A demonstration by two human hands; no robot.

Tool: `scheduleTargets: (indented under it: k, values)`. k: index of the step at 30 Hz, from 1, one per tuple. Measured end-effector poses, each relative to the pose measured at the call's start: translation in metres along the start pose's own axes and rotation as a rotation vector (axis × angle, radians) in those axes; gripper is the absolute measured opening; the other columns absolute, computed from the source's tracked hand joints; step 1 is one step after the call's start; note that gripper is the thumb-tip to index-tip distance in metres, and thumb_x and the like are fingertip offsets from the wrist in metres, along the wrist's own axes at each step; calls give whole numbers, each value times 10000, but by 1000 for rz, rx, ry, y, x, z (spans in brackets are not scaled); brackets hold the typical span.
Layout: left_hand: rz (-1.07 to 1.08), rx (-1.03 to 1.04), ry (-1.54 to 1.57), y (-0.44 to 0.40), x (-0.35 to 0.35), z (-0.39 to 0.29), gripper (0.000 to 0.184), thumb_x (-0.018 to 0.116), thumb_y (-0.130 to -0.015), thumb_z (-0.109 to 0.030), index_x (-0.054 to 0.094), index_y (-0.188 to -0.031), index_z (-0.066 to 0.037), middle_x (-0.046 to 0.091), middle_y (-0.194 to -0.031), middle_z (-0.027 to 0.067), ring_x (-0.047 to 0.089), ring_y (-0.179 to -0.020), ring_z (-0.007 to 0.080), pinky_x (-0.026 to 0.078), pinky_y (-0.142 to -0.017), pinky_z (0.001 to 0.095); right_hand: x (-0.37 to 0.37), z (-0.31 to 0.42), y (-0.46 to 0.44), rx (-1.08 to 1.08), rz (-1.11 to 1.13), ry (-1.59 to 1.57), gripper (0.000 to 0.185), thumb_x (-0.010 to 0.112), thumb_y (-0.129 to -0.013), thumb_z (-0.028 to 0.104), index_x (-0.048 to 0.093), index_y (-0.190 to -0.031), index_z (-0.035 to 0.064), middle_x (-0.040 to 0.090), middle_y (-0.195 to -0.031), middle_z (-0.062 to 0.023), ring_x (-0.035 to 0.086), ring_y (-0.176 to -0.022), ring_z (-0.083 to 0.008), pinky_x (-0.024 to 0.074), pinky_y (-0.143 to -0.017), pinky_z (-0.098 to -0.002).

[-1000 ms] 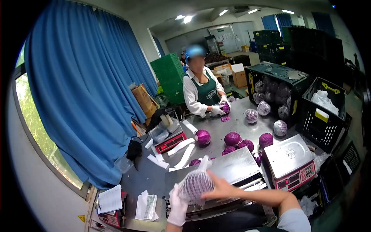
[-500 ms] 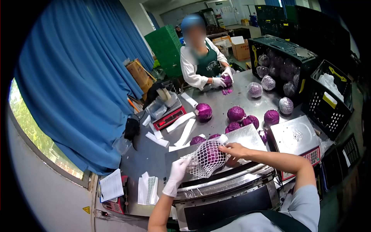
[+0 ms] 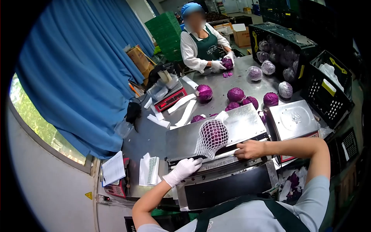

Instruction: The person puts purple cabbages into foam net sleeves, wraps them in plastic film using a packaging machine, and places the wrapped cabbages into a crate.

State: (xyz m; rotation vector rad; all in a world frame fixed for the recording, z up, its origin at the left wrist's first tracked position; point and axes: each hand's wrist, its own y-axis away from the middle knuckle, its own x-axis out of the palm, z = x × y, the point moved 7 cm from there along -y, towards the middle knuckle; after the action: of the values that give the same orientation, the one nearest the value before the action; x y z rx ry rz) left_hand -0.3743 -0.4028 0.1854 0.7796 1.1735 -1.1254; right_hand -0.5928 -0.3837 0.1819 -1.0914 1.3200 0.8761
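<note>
A purple cabbage in white foam net lies on the steel plate of a wrapping machine, its loose net end hanging over the front edge. My gloved left hand is at the machine's front bar, just below that net end, fingers closed; what they hold, if anything, is hidden. Bare, my right hand rests with curled fingers on the right part of the same bar. Neither hand is on the cabbage.
Across the table a co-worker holds a purple cabbage. Bare cabbages sit behind the machine. Scales stand right and left. Netted cabbages lie near a black crate. White strips lie left of centre.
The netted cabbage, earlier held between both my hands, now lies on the steel plate. My hands have let go of it and moved down to the machine's front bar.
</note>
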Motion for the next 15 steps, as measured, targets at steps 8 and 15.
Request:
scheduleTargets:
  k: [8,15]
  values:
    - [122,-806,1582,63,-61,-9,135,532,-854,-76,595,-934,13,609,-929,96,595,-896,190,464,-826,328,-108,48,38,543,-175,-815,151,534,-807,16,598,-941,44,647,-833,-138,648,-681,-234,525,-617,-314]
    - [-759,-745,1359,19,-112,106,255,569,-829,-133,581,-986,69,603,-1028,171,553,-1049,249,376,-971,335,-182,-60,8,459,-838,-793,229,460,-917,98,554,-1102,2,626,-1024,-132,601,-968,-194,487,-830,-324]
